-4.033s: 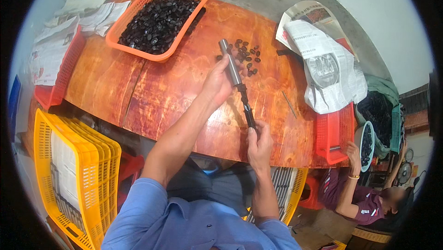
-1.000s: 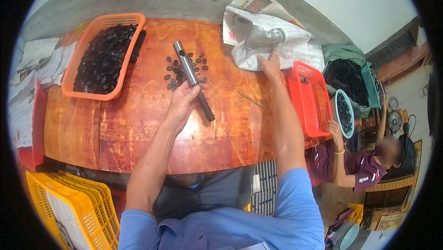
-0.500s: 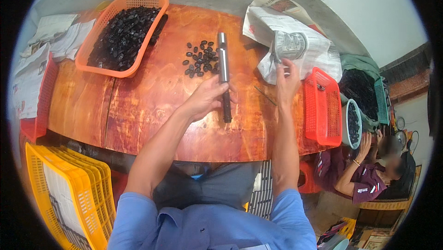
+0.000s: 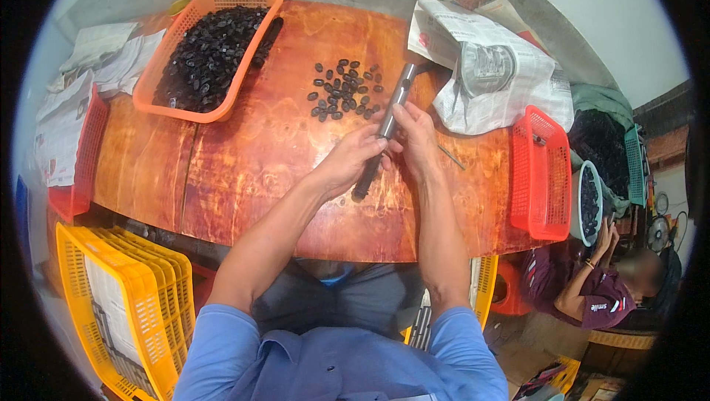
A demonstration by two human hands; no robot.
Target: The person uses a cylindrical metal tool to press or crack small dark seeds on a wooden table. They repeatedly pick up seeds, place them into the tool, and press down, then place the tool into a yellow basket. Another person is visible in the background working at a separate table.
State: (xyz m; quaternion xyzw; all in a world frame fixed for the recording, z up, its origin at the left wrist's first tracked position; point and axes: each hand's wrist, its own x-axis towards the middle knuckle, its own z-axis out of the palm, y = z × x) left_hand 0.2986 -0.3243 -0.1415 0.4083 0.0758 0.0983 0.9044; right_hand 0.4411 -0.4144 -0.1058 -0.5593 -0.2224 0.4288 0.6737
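Note:
Over the middle of the wooden table I hold a dark metal tube [image 4: 404, 84] with a shiny silver side, tilted with its far end to the right. My left hand [image 4: 358, 157] is wrapped round its lower part, just above the black near end. My right hand [image 4: 416, 135] grips it higher up, the thumb lying along the silver surface. Just beyond my hands lies a loose group of small black oval pieces [image 4: 342, 90]. A thin dark rod [image 4: 451, 157] rests on the table to the right of my right hand.
An orange basket [image 4: 214, 115] full of black pieces stands at the back left. Newspaper [image 4: 473, 116] covers the back right beside a red basket [image 4: 521, 172]. Yellow crates [image 4: 148, 290] stand at lower left. Another person [image 4: 592, 294] sits at the right, near a pale bucket [image 4: 582, 194].
My right hand has come left from the newspaper and taken hold of the tube. The tube has gone from nearly upright in view to tilted rightward. The view has shifted slightly.

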